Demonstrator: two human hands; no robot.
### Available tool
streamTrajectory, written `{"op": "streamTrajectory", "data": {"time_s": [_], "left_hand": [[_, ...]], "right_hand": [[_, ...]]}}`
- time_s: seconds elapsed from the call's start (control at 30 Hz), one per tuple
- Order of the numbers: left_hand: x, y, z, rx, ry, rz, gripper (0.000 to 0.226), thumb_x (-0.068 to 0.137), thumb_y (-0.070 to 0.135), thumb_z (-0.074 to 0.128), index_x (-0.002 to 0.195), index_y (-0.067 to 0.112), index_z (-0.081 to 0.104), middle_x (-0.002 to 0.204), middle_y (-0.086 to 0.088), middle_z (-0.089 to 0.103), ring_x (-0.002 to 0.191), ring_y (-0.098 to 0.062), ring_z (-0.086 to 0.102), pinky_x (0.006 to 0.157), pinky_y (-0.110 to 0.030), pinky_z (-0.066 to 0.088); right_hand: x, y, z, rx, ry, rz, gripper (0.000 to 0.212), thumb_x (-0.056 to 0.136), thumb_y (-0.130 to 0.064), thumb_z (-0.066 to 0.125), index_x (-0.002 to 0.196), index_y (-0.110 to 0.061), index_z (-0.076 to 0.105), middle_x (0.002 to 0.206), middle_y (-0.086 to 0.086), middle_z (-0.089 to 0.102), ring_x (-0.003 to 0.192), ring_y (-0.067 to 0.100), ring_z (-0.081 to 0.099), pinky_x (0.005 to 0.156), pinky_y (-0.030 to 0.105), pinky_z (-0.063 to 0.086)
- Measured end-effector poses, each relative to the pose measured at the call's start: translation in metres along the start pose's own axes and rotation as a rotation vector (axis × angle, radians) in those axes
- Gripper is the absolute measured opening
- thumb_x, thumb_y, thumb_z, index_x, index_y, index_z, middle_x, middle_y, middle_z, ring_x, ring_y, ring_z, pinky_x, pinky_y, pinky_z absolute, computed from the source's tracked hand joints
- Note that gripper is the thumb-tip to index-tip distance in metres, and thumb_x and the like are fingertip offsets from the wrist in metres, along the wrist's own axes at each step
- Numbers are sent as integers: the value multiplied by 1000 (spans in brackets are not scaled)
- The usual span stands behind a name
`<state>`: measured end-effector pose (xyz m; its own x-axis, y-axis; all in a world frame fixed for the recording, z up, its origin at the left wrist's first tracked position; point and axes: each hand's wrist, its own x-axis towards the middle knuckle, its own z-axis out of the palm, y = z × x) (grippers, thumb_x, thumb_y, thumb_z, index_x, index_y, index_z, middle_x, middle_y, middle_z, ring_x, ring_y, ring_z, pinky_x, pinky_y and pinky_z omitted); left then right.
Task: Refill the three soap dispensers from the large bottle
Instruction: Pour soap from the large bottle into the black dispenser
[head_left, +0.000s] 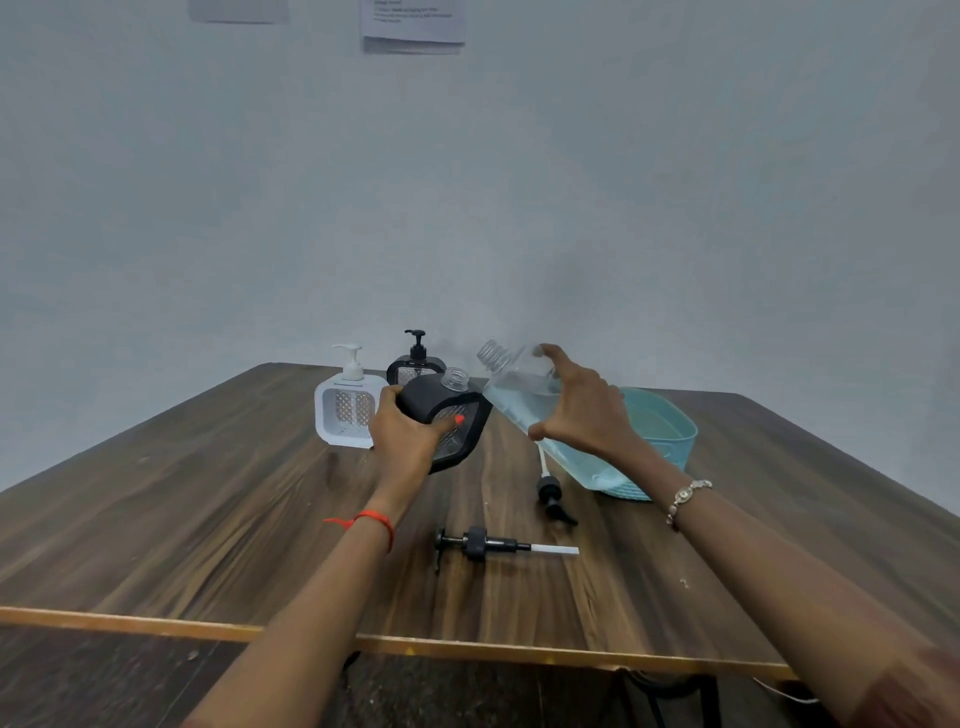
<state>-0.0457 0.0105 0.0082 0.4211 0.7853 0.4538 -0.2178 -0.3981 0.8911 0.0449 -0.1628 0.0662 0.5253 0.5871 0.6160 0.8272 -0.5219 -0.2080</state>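
My left hand (408, 431) grips a black soap dispenser (457, 413), tilted to the right with its clear neck open and no pump on it. My right hand (579, 402) holds the large clear bottle (522, 395) of pale blue liquid, tipped left so its open mouth is close to the dispenser's neck. A white dispenser (347, 402) with its pump on stands behind my left hand. A second black dispenser (415, 364) with a pump stands at the back. Two loose black pumps lie on the table: one (498, 545) near the middle, another (553, 496) under the bottle.
A light blue plastic basket (670, 431) sits at the right behind the large bottle. The wooden table (208, 519) has its front edge close to me and a grey wall rises behind it.
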Motion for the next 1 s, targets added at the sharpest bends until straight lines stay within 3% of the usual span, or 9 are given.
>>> {"op": "streamTrajectory", "data": {"time_s": [0.23, 0.37, 0.63, 0.83, 1.0], "left_hand": [[-6, 2, 5, 119, 38, 75, 57, 57, 22, 86, 102, 13, 51, 100, -11, 63, 94, -30, 59, 84, -50, 49], [-10, 2, 8, 141, 40, 112, 54, 58, 19, 85, 101, 14, 51, 100, -12, 62, 94, -31, 57, 86, -52, 47], [-17, -3, 10, 114, 43, 98, 54, 57, 17, 85, 100, 14, 52, 97, -7, 62, 95, -30, 58, 86, -51, 47], [-19, -6, 15, 103, 39, 46, 59, 55, 15, 87, 102, 11, 52, 101, -13, 63, 96, -30, 59, 82, -49, 50], [-22, -5, 18, 84, 41, 30, 58, 56, 17, 87, 103, 12, 53, 102, -13, 64, 97, -30, 59, 84, -45, 49]], "right_hand": [[-5, 4, -2, -107, -58, -25, 88, 56, -28, 77, 133, -25, 34, 99, 6, 64, 86, 26, 62, 61, 25, 43], [-7, 4, -1, -140, -77, -32, 87, 59, -29, 78, 133, -25, 34, 100, 6, 65, 86, 26, 62, 63, 28, 48], [-6, 4, -1, -185, -127, -47, 86, 61, -27, 76, 136, -24, 33, 99, 5, 64, 84, 24, 61, 60, 25, 41], [-1, 4, -4, -247, -152, -49, 86, 60, -23, 73, 136, -23, 33, 82, -2, 49, 70, 19, 47, 53, 23, 33], [2, 7, -7, -315, -155, -81, 88, 59, -25, 72, 137, -24, 31, 97, 2, 62, 80, 25, 59, 62, 26, 39]]}}
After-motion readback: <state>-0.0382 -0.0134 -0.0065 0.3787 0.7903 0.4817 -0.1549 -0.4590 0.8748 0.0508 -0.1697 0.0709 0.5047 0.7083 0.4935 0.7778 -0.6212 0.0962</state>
